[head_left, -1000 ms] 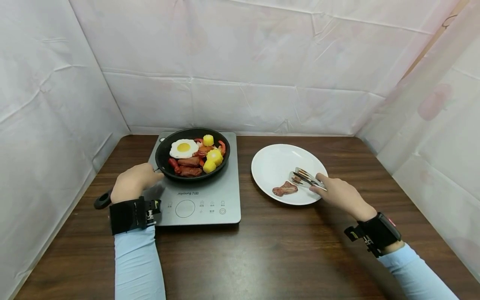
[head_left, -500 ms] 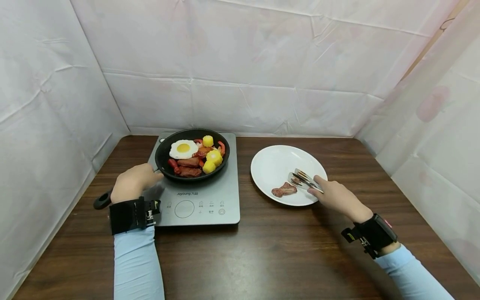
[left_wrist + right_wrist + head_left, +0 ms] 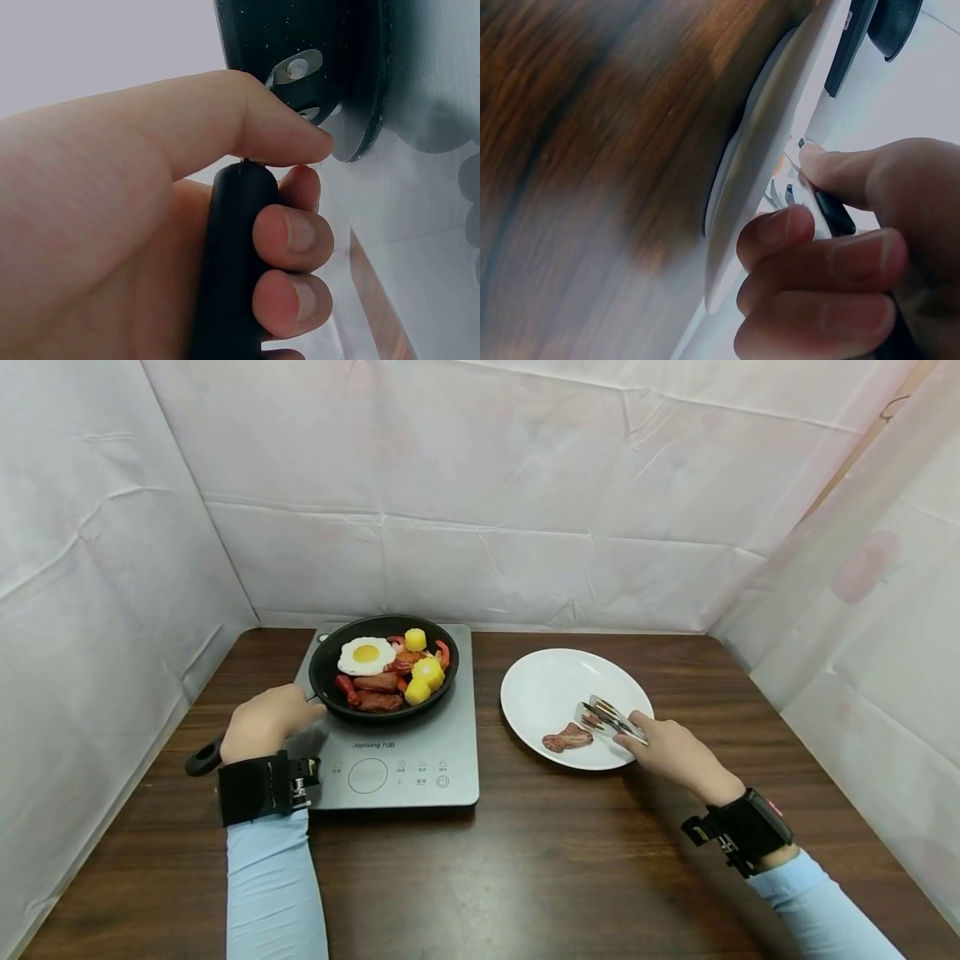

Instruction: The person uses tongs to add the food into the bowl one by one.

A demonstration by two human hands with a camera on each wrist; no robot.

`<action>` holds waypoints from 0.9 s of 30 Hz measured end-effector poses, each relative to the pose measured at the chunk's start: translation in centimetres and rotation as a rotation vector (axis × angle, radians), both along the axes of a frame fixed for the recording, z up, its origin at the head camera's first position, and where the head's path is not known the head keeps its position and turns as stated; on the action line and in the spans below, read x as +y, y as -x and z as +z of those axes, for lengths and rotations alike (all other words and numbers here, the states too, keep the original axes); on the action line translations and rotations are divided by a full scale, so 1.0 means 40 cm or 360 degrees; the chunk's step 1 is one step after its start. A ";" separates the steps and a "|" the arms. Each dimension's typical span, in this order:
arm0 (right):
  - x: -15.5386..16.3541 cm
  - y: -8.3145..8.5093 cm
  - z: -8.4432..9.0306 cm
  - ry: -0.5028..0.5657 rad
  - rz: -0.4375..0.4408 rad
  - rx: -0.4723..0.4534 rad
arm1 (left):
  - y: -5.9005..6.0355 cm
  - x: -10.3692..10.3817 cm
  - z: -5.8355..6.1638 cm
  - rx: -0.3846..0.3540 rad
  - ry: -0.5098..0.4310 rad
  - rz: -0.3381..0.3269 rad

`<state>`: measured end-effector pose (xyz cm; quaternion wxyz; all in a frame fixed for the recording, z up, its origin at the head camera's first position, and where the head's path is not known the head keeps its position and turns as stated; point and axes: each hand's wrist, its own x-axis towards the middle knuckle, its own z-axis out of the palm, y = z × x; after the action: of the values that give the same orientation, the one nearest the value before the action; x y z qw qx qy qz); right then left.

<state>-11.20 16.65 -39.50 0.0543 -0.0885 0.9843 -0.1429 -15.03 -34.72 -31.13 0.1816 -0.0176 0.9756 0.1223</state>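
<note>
In the head view my left hand (image 3: pixel 270 722) grips the handle of a black frying pan (image 3: pixel 326 672). The left wrist view shows the fingers curled round the black handle (image 3: pixel 232 270), with the thumb lying over its end near the pan. A fried egg (image 3: pixel 366 654), sausages, meat, red pepper strips and yellow corn pieces lie in the pan. On the right, my right hand (image 3: pixel 678 756) holds metal tongs (image 3: pixel 617 722) over a white plate (image 3: pixel 551 689). The tongs' tips are beside the right end of a brown meat piece (image 3: pixel 567 739); whether they pinch it I cannot tell.
Under the pan is a grey induction cooker (image 3: pixel 457 743) with touch controls at its front. Both cooker and plate stand on a dark wooden table (image 3: pixel 540 860). White sheeting (image 3: pixel 480 485) encloses the table's back and sides.
My right hand has shifted very slightly left with the tongs. The left hand, pan and meat piece on the plate have stayed in place.
</note>
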 end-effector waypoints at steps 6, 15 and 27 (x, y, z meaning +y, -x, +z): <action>-0.003 -0.002 0.001 -0.0012 0.0022 0.0007 | 0.000 0.001 0.000 -0.0002 -0.0003 -0.0005; -0.008 0.000 0.002 -0.0081 0.0009 0.0023 | 0.001 -0.002 0.003 0.0005 -0.0005 -0.0006; -0.018 0.004 0.002 -0.0124 -0.0059 0.0151 | 0.003 0.000 0.005 -0.0002 -0.0005 -0.0005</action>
<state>-11.36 15.95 -39.44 0.0085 -0.0749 0.9920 -0.1012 -15.13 -34.72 -30.92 0.1824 -0.0161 0.9753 0.1235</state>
